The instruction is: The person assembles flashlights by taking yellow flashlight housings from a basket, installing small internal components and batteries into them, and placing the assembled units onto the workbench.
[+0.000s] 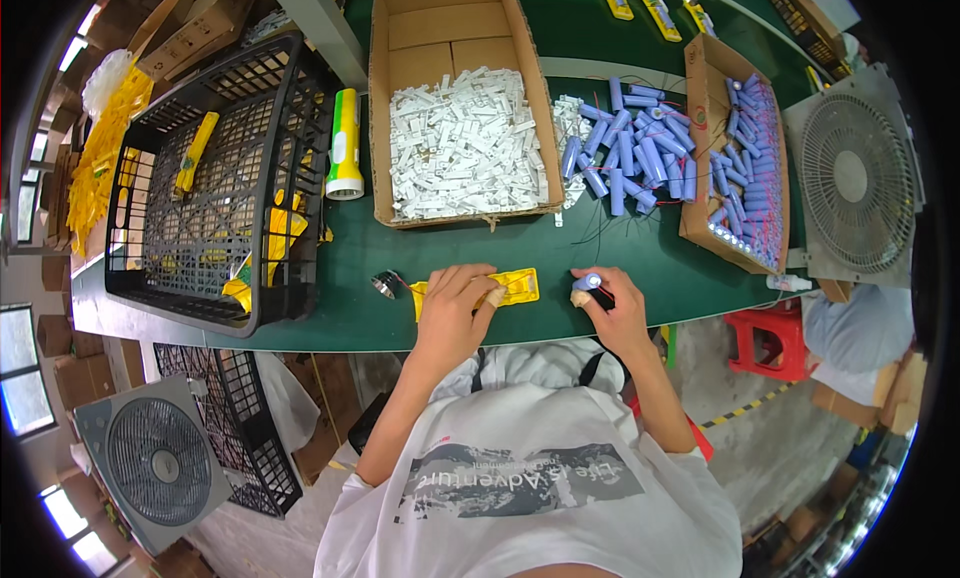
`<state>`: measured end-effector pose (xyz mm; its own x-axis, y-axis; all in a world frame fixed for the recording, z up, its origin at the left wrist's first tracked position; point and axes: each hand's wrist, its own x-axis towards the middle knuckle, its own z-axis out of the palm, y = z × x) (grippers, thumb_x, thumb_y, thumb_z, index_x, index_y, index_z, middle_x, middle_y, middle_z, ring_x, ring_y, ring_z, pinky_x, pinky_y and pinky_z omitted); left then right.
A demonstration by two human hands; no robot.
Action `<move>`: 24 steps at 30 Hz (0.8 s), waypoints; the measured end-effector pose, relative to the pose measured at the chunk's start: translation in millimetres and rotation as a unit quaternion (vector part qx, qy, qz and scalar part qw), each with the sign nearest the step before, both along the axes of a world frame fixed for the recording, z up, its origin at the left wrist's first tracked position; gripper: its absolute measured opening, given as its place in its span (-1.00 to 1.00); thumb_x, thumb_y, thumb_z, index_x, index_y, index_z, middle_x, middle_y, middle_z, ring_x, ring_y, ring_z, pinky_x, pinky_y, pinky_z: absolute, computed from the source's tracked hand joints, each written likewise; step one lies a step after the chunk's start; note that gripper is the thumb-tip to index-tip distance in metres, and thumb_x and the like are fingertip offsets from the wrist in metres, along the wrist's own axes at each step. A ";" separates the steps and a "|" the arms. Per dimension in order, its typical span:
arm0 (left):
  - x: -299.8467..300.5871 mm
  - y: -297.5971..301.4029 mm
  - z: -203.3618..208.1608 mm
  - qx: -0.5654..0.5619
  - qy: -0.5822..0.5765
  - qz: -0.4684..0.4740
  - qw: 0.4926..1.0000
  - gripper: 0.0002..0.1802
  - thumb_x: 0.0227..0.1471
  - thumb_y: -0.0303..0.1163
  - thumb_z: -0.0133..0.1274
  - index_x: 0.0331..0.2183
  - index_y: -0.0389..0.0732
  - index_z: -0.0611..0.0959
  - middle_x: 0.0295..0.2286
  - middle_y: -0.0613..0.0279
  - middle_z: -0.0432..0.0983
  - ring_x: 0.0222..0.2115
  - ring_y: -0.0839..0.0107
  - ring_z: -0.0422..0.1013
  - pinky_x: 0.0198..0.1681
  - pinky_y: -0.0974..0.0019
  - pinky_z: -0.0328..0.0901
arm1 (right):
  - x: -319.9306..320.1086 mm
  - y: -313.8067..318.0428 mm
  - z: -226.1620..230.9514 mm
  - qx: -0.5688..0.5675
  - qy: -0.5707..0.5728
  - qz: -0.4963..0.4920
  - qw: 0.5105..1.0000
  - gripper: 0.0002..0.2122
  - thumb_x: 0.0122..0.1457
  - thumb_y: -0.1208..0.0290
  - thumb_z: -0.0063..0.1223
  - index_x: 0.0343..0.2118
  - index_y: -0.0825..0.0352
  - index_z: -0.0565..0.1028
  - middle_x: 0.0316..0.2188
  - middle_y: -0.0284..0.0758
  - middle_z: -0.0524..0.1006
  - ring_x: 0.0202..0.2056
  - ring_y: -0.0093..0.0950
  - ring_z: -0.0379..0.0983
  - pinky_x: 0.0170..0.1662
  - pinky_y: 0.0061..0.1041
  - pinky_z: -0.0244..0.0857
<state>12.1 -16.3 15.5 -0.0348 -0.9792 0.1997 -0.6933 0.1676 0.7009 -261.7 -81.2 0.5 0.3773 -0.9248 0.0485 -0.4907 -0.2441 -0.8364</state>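
Left hand [452, 308] is lying over a yellow shell [520, 285] on the green table [430, 247], fingers partly bent; can't tell whether they are gripping it. Right hand [622, 310] is holding a purple cell [594, 280] just off to the right, thumb and fingers closing around it. Lamp head [384, 283] is sitting left of the shell; white parts [465, 143] are filling a carton [418, 38] beyond.

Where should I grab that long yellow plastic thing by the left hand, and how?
Probably by the right end of the yellow shell, coming down from above on its right side and pinching across its two long edges. It's long, narrow and lying on the green table, and that end pokes out uncovered past the left hand.
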 end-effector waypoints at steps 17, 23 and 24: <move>11.6 32.6 6.5 -0.004 -0.074 0.099 0.992 -0.62 -0.11 -0.42 0.45 -0.27 -0.25 0.59 0.07 0.05 0.52 0.11 -0.05 0.42 0.16 -0.04 0.33 | 42.6 2.5 -10.8 0.036 -0.152 0.080 0.985 -0.79 0.22 0.52 0.24 -0.10 0.42 0.56 -0.20 -0.20 0.63 -0.19 -0.35 0.65 -0.05 -0.44 0.52; 12.9 39.2 0.4 -0.031 -0.073 0.108 0.991 -0.70 -0.09 -0.47 0.43 -0.32 -0.25 0.62 0.05 0.06 0.55 0.13 -0.06 0.42 0.17 -0.04 0.33 | 42.8 2.0 -13.7 0.069 -0.151 0.065 0.984 -0.78 0.23 0.48 0.25 -0.10 0.42 0.56 -0.23 -0.19 0.63 -0.22 -0.31 0.65 -0.06 -0.42 0.52; 12.8 40.3 0.2 -0.031 -0.075 0.109 0.991 -0.70 -0.09 -0.47 0.43 -0.32 -0.25 0.62 0.05 0.06 0.55 0.13 -0.06 0.42 0.17 -0.04 0.33 | 42.3 3.1 -15.0 0.070 -0.153 0.066 0.984 -0.78 0.23 0.48 0.25 -0.10 0.42 0.56 -0.23 -0.19 0.63 -0.22 -0.31 0.65 -0.06 -0.42 0.52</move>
<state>24.9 24.0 15.7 0.1420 -0.9529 0.2678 -0.8132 0.0420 0.5805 -219.4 -78.1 -14.5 0.4817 -0.8746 0.0544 -0.1831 -0.1611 -0.9698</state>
